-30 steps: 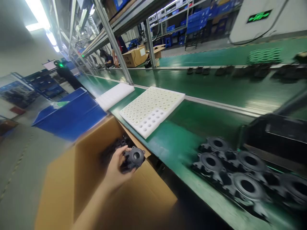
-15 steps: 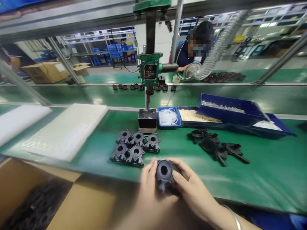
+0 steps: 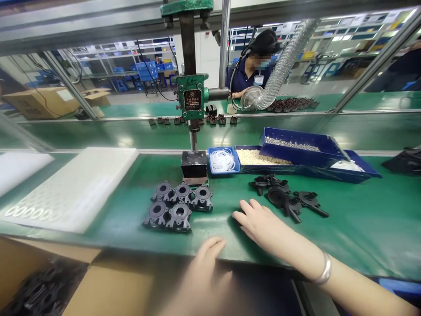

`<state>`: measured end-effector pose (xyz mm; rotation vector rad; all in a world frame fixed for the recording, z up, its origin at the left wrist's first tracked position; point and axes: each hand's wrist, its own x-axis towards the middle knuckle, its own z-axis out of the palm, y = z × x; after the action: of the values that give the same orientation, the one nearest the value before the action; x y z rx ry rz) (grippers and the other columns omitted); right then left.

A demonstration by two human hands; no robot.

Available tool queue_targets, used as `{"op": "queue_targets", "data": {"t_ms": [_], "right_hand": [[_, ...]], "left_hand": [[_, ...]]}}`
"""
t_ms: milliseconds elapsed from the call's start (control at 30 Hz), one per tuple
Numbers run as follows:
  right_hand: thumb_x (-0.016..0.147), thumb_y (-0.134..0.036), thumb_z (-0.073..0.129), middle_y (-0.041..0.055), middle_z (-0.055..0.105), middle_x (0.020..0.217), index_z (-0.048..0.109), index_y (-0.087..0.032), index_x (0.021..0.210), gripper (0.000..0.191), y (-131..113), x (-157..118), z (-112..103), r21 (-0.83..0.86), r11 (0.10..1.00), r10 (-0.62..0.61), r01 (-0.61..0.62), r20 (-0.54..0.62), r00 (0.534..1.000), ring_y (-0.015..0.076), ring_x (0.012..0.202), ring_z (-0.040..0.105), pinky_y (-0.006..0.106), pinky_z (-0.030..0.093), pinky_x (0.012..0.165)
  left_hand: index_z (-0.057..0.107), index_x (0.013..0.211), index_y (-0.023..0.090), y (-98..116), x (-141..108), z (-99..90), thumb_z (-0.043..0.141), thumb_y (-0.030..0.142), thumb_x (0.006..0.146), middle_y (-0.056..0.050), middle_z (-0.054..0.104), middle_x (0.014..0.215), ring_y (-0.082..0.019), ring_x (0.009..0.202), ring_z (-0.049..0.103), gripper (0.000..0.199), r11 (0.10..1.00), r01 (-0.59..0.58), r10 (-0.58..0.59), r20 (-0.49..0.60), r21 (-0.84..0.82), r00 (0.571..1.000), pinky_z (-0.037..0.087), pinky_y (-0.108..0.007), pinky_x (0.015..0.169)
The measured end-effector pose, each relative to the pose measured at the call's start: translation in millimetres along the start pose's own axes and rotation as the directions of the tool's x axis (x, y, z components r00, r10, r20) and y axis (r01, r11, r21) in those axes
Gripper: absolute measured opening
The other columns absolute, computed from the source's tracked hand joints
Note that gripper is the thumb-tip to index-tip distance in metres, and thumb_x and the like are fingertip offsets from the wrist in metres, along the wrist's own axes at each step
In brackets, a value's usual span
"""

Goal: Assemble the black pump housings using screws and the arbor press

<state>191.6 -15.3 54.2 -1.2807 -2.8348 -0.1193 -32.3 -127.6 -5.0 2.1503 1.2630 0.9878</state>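
My left hand (image 3: 207,272) is at the table's front edge, blurred, with its thumb and fingers apart and nothing visible in it. Palm down over the green tabletop, my right hand (image 3: 258,219) has its fingers slightly bent and apart; its underside is hidden, and no part shows in it. Several black round-holed plastic housings (image 3: 180,212) stand grouped in two rows to the left of my hands. Nearest my right hand, a loose pile of black plastic covers with spouts (image 3: 279,197) lies just beyond and to the right.
Behind the housings stands a green press (image 3: 191,98) over a black block (image 3: 194,164). Blue bins hold white rings (image 3: 223,161), cream pieces (image 3: 259,156) and screws (image 3: 292,144). White foam sheets (image 3: 85,180) lie left; a cardboard box (image 3: 108,285) is below. A co-worker (image 3: 253,66) sits opposite.
The black housing that both hands held is no longer in view. My hands have separated, the right one moving up and right toward the covers. The camera view has shifted slightly.
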Motion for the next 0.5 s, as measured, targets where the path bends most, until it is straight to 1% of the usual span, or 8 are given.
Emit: {"op": "queue_targets", "data": {"t_ms": [67, 133, 167, 233, 300, 333, 400, 500], "right_hand": [[0.088, -0.011, 0.058, 0.0098, 0.053, 0.108, 0.058, -0.021, 0.101, 0.017, 2, 0, -4, 0.223, 0.975, -0.024, 0.022, 0.007, 1.0, 0.0277, 0.094, 0.052, 0.04, 0.05, 0.075], [0.094, -0.023, 0.058, 0.0076, 0.051, 0.116, 0.054, -0.024, 0.114, 0.02, -3, 0, -11, 0.567, 0.824, 0.024, -0.013, -0.011, 1.0, 0.0248, 0.103, 0.052, 0.041, 0.048, 0.089], [0.096, -0.031, 0.056, 0.0065, 0.051, 0.117, 0.052, -0.025, 0.118, 0.023, -9, -1, -12, 0.737, 0.673, 0.064, -0.052, 0.013, 0.998, 0.0228, 0.104, 0.052, 0.039, 0.047, 0.092], [0.098, -0.043, 0.052, 0.0046, 0.054, 0.111, 0.048, -0.026, 0.122, 0.03, -29, -3, -9, 0.955, 0.245, 0.109, -0.168, 0.145, 0.983, 0.0191, 0.098, 0.056, 0.034, 0.05, 0.087], [0.1, -0.051, 0.045, 0.0041, 0.056, 0.105, 0.047, -0.026, 0.125, 0.035, -49, -6, 2, 0.944, -0.169, 0.069, -0.284, 0.299, 0.952, 0.0171, 0.088, 0.059, 0.029, 0.053, 0.073], [0.1, -0.053, 0.041, 0.005, 0.056, 0.105, 0.046, -0.025, 0.126, 0.039, -57, -7, 7, 0.904, -0.292, 0.048, -0.312, 0.34, 0.939, 0.0173, 0.087, 0.06, 0.029, 0.054, 0.07], [0.102, -0.054, 0.035, 0.0079, 0.055, 0.115, 0.047, -0.025, 0.13, 0.042, -63, -11, 16, 0.905, -0.301, 0.058, -0.3, 0.331, 0.942, 0.0203, 0.099, 0.06, 0.034, 0.055, 0.081], [0.103, -0.048, 0.038, 0.0088, 0.042, 0.142, 0.04, -0.029, 0.141, 0.043, -52, -17, 21, 0.985, 0.078, 0.107, -0.153, 0.144, 0.984, 0.0243, 0.133, 0.04, 0.045, 0.035, 0.113]], "left_hand": [[0.033, 0.143, 0.024, -2, -3, -6.0, 0.053, 0.018, 0.091, -0.016, 0.052, 0.139, -0.028, 0.13, 0.052, 0.056, 0.999, 0.039, -0.04, -0.029, -0.035, 0.999, 0.055, -0.045, 0.101], [0.026, 0.148, 0.026, -1, -3, -8.9, 0.058, 0.023, 0.09, -0.017, 0.043, 0.146, -0.031, 0.136, 0.045, 0.065, 0.994, 0.077, -0.079, -0.035, -0.077, 0.996, 0.053, -0.049, 0.103], [0.02, 0.15, 0.026, -1, -1, -9.0, 0.061, 0.028, 0.089, -0.018, 0.037, 0.15, -0.033, 0.139, 0.04, 0.073, 0.993, 0.07, -0.074, -0.043, -0.097, 0.996, 0.051, -0.051, 0.104], [0.012, 0.152, 0.026, 1, 5, -7.6, 0.067, 0.037, 0.087, -0.02, 0.027, 0.155, -0.037, 0.143, 0.033, 0.086, 0.993, 0.026, -0.032, -0.051, -0.118, 0.998, 0.046, -0.056, 0.108], [0.014, 0.152, 0.028, 1, 12, -6.0, 0.067, 0.042, 0.087, -0.019, 0.027, 0.155, -0.036, 0.143, 0.033, 0.085, 0.993, -0.023, 0.015, -0.061, -0.12, 0.998, 0.042, -0.056, 0.111], [0.017, 0.151, 0.029, 1, 16, -6.1, 0.066, 0.043, 0.087, -0.019, 0.031, 0.153, -0.035, 0.141, 0.036, 0.082, 0.993, -0.041, 0.034, -0.063, -0.115, 0.997, 0.042, -0.055, 0.111], [0.022, 0.15, 0.03, 0, 23, -8.9, 0.065, 0.044, 0.087, -0.018, 0.037, 0.15, -0.034, 0.139, 0.041, 0.078, 0.995, -0.063, 0.06, -0.05, -0.076, 0.997, 0.044, -0.054, 0.11], [0.023, 0.15, 0.027, -4, 33, -18.0, 0.064, 0.039, 0.089, -0.02, 0.04, 0.149, -0.034, 0.137, 0.043, 0.075, 0.996, -0.073, 0.071, 0.04, 0.06, 0.997, 0.047, -0.054, 0.107]]}}
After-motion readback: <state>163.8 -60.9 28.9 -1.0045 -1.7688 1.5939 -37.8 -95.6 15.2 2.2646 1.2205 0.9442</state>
